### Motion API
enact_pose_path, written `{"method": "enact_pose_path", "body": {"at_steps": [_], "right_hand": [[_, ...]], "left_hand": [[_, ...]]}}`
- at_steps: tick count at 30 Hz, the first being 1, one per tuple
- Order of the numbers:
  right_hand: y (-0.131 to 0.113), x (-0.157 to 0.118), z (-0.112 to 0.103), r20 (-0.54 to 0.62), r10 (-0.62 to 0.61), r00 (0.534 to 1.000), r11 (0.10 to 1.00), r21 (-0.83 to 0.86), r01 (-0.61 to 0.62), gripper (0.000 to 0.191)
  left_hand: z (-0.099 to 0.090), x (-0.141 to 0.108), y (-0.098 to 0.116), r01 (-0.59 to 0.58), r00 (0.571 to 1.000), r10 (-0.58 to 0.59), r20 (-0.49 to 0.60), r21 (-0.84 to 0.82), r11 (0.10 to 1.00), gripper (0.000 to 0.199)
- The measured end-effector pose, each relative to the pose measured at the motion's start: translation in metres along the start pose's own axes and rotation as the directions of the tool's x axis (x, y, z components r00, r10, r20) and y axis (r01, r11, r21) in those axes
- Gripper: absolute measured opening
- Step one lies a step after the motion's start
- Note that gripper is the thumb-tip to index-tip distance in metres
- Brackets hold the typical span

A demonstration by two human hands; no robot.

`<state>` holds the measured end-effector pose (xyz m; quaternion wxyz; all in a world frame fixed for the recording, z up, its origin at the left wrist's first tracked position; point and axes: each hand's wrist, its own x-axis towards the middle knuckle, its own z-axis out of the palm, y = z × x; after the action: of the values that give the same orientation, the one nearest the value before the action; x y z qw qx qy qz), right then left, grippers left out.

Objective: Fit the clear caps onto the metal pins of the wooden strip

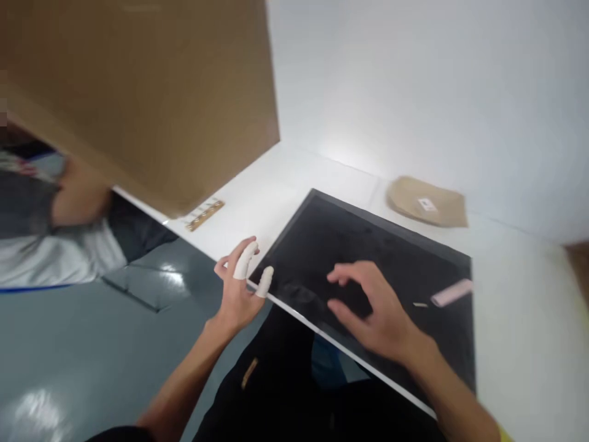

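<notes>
Nearest me, low in the frame, a small tan strip (249, 373) lay against my dark clothing (257, 411). My left hand (237, 294), left of the frame's centre, hung by the near edge of the table (519, 331), its thumb and index finger apart and nothing visible between them. White ribbed covers (264, 282) sheathed those 2 digits; I judged they would add grip on small pieces but dull my touch. I couldn't tell whether the thumb met the table's edge.

My right hand (384, 313), right of centre, was empty too, its thumb and fingers curved apart above the black mat (363, 242). The mat filled the middle of the frame, flat on the table; it looked thin and bendable, best lifted by a corner.

Right of that hand, on the mat, a pale sliver (420, 304) looked nearly weightless and easy to snap, a thing for 2 fingertips at its ends. Just beside it, near the mat's right edge, lay a pink cylinder (451, 293). I judged it light and apt to roll, so its middle seemed the safest hold.

Left of centre, beyond my left hand, a card with a row of small parts (205, 216) sat under the brown panel (193, 98)'s lower corner. Farther off, at right, a brown packet (446, 212) with a white label seemed light and crushable, easiest by its flat end.
</notes>
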<state>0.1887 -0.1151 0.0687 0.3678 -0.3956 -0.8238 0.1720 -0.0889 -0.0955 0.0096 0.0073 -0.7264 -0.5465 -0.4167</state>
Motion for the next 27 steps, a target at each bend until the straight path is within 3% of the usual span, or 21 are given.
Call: {"method": "enact_pose_path", "body": {"at_steps": [3, 5, 8, 10, 14, 18, 23, 27], "right_hand": [[0.032, 0.097, 0.036, 0.236, -0.1, 0.967, 0.992, -0.052, 0.115, 0.038], [0.048, 0.153, 0.071, 0.347, -0.111, 0.931, 0.99, -0.046, 0.135, 0.051], [0.065, 0.215, 0.125, 0.458, -0.099, 0.883, 0.99, -0.046, 0.134, 0.072], [0.072, 0.242, 0.156, 0.49, -0.089, 0.867, 0.992, -0.032, 0.12, 0.081], [0.079, 0.269, 0.201, 0.48, -0.081, 0.874, 0.997, 0.039, 0.071, 0.095], [0.084, 0.28, 0.227, 0.472, -0.094, 0.877, 0.992, 0.124, 0.039, 0.11], [0.09, 0.285, 0.237, 0.468, -0.114, 0.876, 0.978, 0.209, 0.015, 0.115], [0.092, 0.279, 0.236, 0.463, -0.105, 0.88, 0.976, 0.216, 0.003, 0.115]], "left_hand": [[-0.025, -0.03, -0.024, 0.217, 0.974, -0.216, -0.062, 0.015, 0.976, 0.05], [-0.032, -0.04, -0.045, 0.343, 0.93, -0.341, -0.138, -0.006, 0.939, 0.05], [-0.037, -0.04, -0.082, 0.461, 0.859, -0.465, -0.215, -0.069, 0.885, 0.054], [-0.039, -0.035, -0.104, 0.486, 0.835, -0.497, -0.237, -0.108, 0.867, 0.057], [-0.04, -0.022, -0.137, 0.472, 0.826, -0.507, -0.247, -0.189, 0.861, 0.057], [-0.036, -0.013, -0.158, 0.457, 0.825, -0.515, -0.232, -0.26, 0.85, 0.058], [-0.028, -0.006, -0.17, 0.446, 0.818, -0.53, -0.225, -0.333, 0.831, 0.062], [-0.026, -0.003, -0.165, 0.454, 0.818, -0.537, -0.208, -0.339, 0.824, 0.069]]}}
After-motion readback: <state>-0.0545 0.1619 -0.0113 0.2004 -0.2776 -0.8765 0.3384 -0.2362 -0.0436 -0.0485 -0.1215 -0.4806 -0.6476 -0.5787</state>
